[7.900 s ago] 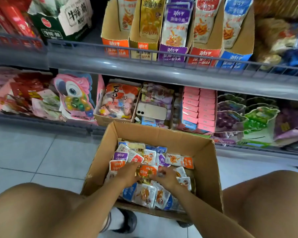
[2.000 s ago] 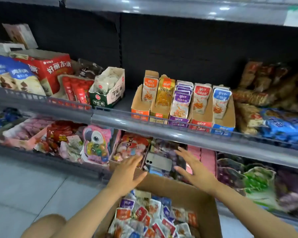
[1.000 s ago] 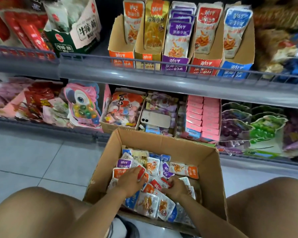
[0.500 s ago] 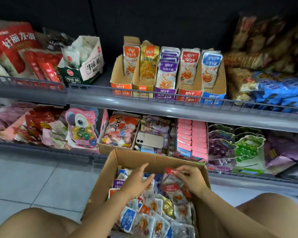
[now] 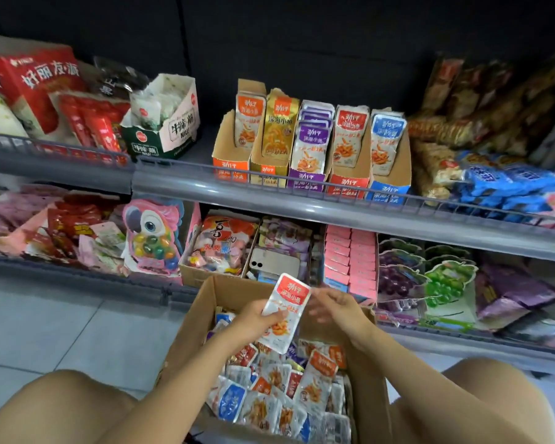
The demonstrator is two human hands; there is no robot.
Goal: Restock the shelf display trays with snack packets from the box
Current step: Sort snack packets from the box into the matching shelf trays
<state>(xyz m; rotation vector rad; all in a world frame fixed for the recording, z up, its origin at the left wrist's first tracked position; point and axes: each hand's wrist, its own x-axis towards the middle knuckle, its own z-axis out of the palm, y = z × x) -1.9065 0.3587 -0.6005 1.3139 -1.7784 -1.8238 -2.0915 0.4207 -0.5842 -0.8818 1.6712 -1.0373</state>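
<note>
A white foil snack packet with a red top [image 5: 287,310] is held upright above the open brown cardboard box [image 5: 189,328], pinched by the left hand [image 5: 257,318] with the thumb across its front. The right hand [image 5: 337,307] hangs just beside the packet's right edge, fingers loosely spread and blurred; contact cannot be told. Loose packets [image 5: 285,386] in red, orange, blue and purple fill the box. Beyond, on the upper grey shelf [image 5: 302,200], stands a row of cardboard display trays [image 5: 350,184] – each holding upright packets.

"劲仔" on red packet [image 5: 288,301] (trays [image 5: 348,184] too)
</note>
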